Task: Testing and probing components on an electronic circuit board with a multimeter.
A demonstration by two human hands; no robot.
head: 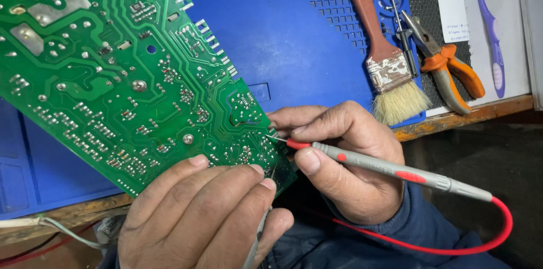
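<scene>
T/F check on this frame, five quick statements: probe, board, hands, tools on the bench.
1. The right hand holds a grey probe with a red cable. True.
2. The probe's metal tip touches the green circuit board. True.
3. The left hand lies flat on the blue mat, away from the board. False: it rests at the board's lower edge, fingers on it.
4. The paintbrush lies on the board. False: it lies on the mat, right of the board.
5. The orange-handled pliers lie beside the paintbrush. True.
</scene>
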